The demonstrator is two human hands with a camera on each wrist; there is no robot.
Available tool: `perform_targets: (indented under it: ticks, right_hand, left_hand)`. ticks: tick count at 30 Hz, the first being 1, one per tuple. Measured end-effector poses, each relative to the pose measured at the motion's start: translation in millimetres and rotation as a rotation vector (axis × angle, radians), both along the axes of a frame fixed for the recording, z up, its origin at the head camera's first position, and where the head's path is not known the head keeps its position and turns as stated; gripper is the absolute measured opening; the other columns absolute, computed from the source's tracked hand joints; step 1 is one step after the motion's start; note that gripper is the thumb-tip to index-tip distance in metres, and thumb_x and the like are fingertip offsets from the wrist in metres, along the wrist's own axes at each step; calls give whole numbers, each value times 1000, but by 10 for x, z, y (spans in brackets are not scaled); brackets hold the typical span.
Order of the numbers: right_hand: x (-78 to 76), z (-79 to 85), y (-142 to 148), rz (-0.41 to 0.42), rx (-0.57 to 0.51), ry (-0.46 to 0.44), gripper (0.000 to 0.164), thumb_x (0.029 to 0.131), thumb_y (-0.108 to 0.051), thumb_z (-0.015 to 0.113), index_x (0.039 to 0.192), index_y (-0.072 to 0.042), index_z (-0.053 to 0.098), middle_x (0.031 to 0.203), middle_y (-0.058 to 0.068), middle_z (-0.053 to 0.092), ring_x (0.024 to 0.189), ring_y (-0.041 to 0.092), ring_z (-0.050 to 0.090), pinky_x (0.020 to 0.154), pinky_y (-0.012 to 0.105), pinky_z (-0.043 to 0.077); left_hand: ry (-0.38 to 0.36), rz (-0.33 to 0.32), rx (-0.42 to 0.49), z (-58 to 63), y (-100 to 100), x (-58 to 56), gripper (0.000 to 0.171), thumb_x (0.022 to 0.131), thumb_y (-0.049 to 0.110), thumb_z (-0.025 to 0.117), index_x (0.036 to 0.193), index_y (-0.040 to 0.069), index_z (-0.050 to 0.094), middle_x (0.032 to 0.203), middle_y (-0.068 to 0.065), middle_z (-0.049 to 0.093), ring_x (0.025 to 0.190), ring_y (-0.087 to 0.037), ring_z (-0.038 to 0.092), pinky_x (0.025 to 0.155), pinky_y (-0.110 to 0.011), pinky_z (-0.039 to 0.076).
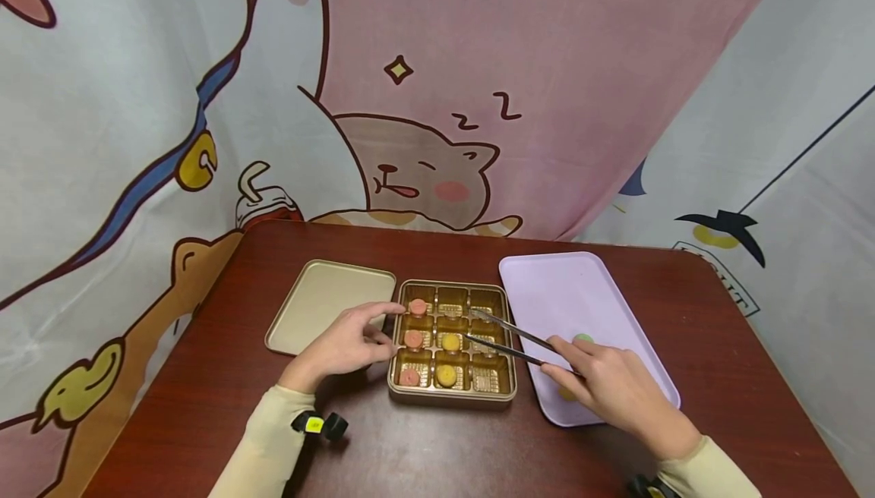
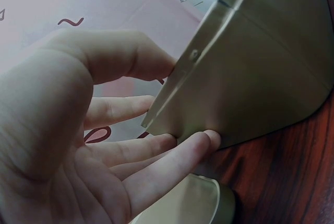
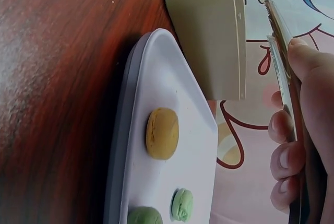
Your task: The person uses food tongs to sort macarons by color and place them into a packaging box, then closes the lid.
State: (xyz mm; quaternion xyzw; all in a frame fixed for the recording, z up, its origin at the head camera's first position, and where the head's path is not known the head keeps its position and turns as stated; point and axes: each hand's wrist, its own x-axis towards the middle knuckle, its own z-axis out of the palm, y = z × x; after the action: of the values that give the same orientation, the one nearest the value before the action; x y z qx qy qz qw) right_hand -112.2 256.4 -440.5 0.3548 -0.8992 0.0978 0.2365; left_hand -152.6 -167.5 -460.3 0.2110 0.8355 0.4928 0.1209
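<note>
A gold tin (image 1: pixel 451 401) with a divided insert stands mid-table. Pink macarons (image 1: pixel 413 339) sit in its left column; yellow macarons (image 1: pixel 446 375) occupy the middle column's centre and front compartments. My left hand (image 1: pixel 349 342) touches the tin's left wall and rim with its fingertips, as the left wrist view also shows. My right hand (image 1: pixel 611 384) grips metal tongs (image 1: pixel 513 327). Their tips are apart over the tin's middle and right columns, with no macaron seen between them. On the lilac tray (image 1: pixel 560 285) lie a yellow macaron (image 3: pixel 162 133) and green macarons (image 3: pixel 182 204), partly hidden by my right hand in the head view.
The tin's gold lid (image 1: pixel 335 301) lies flat at the back left, close to the tin. The tray is just right of the tin. A cartoon-printed curtain (image 1: pixel 424 42) hangs behind the dark red wooden table (image 1: pixel 225 407).
</note>
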Motion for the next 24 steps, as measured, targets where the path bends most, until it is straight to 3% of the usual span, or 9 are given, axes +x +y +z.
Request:
perform_targets:
  ticks: [8, 14, 19, 24]
  right_hand:
    - [48, 30, 74, -12, -10, -19, 31, 97, -44, 73, 110, -17, 72, 72, -21, 45, 56, -5, 40, 43, 26, 39]
    - [92, 20, 167, -29, -27, -8, 36, 97, -48, 72, 114, -16, 75, 73, -15, 58, 58, -3, 45, 44, 27, 41]
    - [149, 6, 262, -74, -2, -5, 42, 96, -51, 71, 115, -14, 78, 74, -14, 58, 57, -2, 45, 44, 27, 40]
    - [206, 4, 368, -102, 2, -12, 42, 89, -43, 80, 117, -12, 79, 84, -7, 71, 60, 4, 58, 43, 29, 41]
  left_hand:
    - [13, -6, 3, -10, -9, -4, 65, 84, -1, 73, 147, 4, 56, 133, -21, 60, 87, -14, 74, 72, -27, 60]
    - [12, -10, 13, -21, -12, -11, 66, 84, -2, 73, 147, 3, 55, 136, -23, 58, 88, -14, 74, 72, -27, 60]
    - [11, -12, 10, -20, -14, -14, 66, 84, -2, 73, 147, 3, 55, 137, -23, 58, 88, -15, 75, 72, -27, 60]
    - [4, -11, 11, -14, -11, -7, 66, 84, -3, 73, 147, 2, 55, 137, -23, 58, 88, -16, 75, 71, -26, 59]
